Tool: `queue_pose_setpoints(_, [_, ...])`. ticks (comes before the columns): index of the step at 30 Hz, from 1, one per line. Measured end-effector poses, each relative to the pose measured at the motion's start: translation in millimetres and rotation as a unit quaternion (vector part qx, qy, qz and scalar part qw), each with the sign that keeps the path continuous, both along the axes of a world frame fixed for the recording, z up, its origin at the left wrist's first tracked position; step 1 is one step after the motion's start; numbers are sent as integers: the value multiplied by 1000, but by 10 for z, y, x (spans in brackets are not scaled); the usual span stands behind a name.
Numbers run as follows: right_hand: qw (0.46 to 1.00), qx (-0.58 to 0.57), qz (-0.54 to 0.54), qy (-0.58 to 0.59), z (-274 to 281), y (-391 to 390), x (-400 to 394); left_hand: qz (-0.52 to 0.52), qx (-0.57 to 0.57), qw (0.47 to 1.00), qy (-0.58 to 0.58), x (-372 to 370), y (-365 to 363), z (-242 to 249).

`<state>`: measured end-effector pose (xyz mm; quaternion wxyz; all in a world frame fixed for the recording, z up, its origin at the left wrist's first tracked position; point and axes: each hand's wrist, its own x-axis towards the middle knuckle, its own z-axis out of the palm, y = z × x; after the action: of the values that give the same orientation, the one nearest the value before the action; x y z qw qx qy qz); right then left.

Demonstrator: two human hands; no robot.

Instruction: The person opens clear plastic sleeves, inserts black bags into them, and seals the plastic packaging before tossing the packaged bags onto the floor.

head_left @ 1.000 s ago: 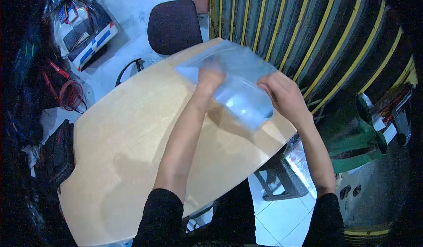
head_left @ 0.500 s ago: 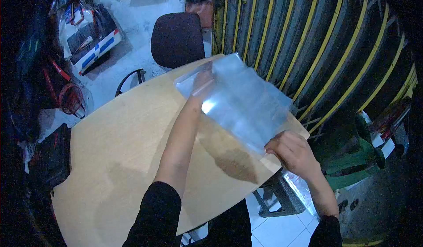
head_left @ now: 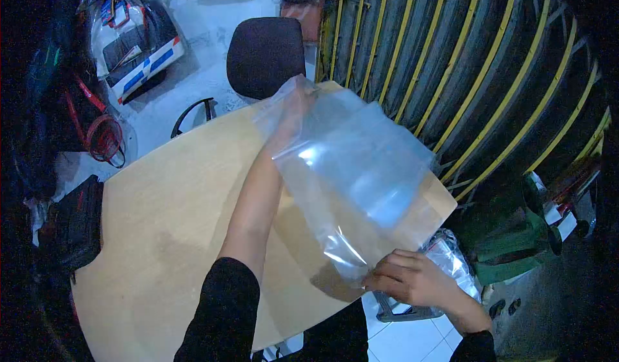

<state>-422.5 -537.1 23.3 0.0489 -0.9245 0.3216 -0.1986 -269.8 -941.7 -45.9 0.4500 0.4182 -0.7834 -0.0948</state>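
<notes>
Here both hands stretch clear plastic bag (head_left: 351,175) (no legible print) above table (head_left: 161,226).

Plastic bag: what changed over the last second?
The right hand slid down from beside the left hand to the near end of the plastic bag, pulling it out from bunched to stretched long. The left hand kept its grip on the far end, lifting slightly. The wooden table and the chair are unchanged.
</notes>
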Motion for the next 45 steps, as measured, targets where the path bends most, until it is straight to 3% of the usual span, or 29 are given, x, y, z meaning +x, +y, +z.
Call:
queue_pose_setpoints(4, [999, 36, 7, 0, 139, 147, 112, -66, 60, 978, 189, 120, -33, 295])
queue_pose_setpoints(8, [997, 55, 48, -38, 175, 163, 338, -184, 162, 865, 438, 485, 204, 568])
queue_pose_setpoints(11, [992, 47, 86, -77, 28, 171, 673, -200, 232, 803, 512, 1071, 534, 438])
queue_pose_setpoints(15, [985, 85, 93, -117, -229, 231, 1357, -121, 193, 935, 270, 2984, 690, -389])
queue_pose_setpoints(16, [984, 89, 95, -124, -320, 237, 1538, 64, 201, 977, 21, 3273, 1149, -324])
queue_pose_setpoints(17, [980, 107, 88, -142, -397, 247, 1725, 212, 203, 922, -253, 3555, 1630, -244])
queue_pose_setpoints(19, [972, 142, 70, -176, -507, 221, 2072, 153, -15, 935, -318, 4273, 2401, -362])
queue_pose_setpoints(22, [952, 221, 72, -198, -539, 143, 2499, 245, 103, 944, -195, 4371, 3678, -46])
queue_pose_setpoints(23, [921, 329, 35, -205, -502, 116, 2607, 275, 129, 942, -145, 4193, 4053, 45])
queue_pose_setpoints(24, [877, 434, -1, -208, -474, 102, 2709, 322, 223, 920, -23, 3924, 4427, 75])
queue_pose_setpoints(25, [820, 532, -39, -205, -445, 80, 2810, 231, 163, 959, -2, 3815, 4708, 104])
queue_pose_setpoints(26, [816, 524, -13, -243, -583, 3, 2859, 166, 152, 974, 13, 3689, 4918, 14])
queue_pose_setpoints(27, [808, 519, 9, -280, -735, -71, 2860, 146, 111, 982, -34, 3487, 5055, 65])
queue_pose_setpoints(28, [752, 593, 3, -287, -660, -83, 2871, 116, 87, 987, -62, 3327, 5147, 138])
queue_pose_setpoints(30, [773, 567, 28, -283, -649, -138, 2887, 88, 71, 990, -89, 3185, 5184, 5])
queue_pose_setpoints(33, [700, 644, 61, -301, -755, -233, 2884, 83, 50, 989, -113, 3089, 5190, -65])
queue_pose_setpoints(36, [731, 625, 44, -270, -700, -269, 2875, 153, 3, 984, -94, 3051, 5198, -74])
queue_pose_setpoints(41, [705, 641, 38, -301, -587, -250, 2873, 117, -17, 980, -159, 3048, 5145, -62])
queue_pose_setpoints(44, [708, 635, 64, -302, -716, -301, 2857, 118, 8, 991, -57, 2957, 5178, -112])
queue_pose_setpoints(45, [725, 627, 40, -282, -697, -298, 2840, 142, -33, 989, -38, 2928, 5161, -110])
